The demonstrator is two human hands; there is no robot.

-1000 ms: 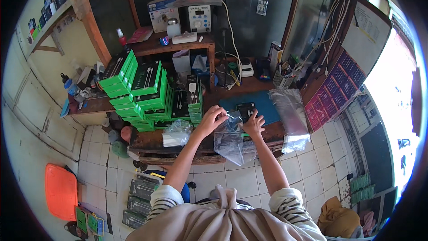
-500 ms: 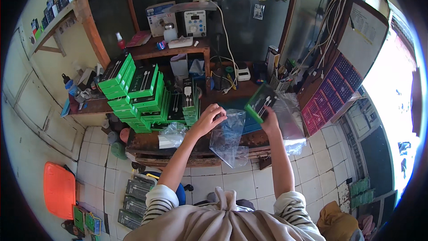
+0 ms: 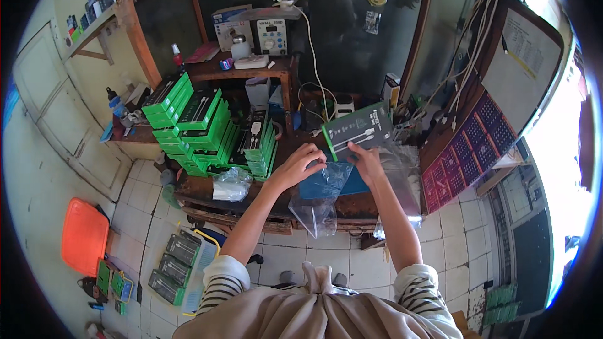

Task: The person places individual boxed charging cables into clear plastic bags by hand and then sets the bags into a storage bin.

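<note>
We see the right fingers (image 3: 358, 149) closed on the near edge of a black box with green sides (image 3: 361, 127), thumb across its printed face, the box tilted and held above the wooden surface (image 3: 359, 204); at its eight o'clock, the left fingers (image 3: 312, 149) are drawn to a narrow pinch at the upper edge of a clear bag (image 3: 314, 208), which hangs toward seven o'clock, past the surface's front edge. We judge the box light, fairly stiff and smooth-faced, its card corners easily dented, best held by opposite edges; the bag looks thin, limp and slippery, best taken by its rim. We count one box and one bag in hand, and one blue mat (image 3: 359, 183) at six o'clock. At least three stacks of green-sided boxes (image 3: 204, 122) rise at nine o'clock, too overlapped to number box by box. Clear sleeves (image 3: 403, 179) lie at five o'clock, uncountable. At eight o'clock, one floor tray (image 3: 198, 271) holds at least three dark boxes (image 3: 175, 267).
</note>
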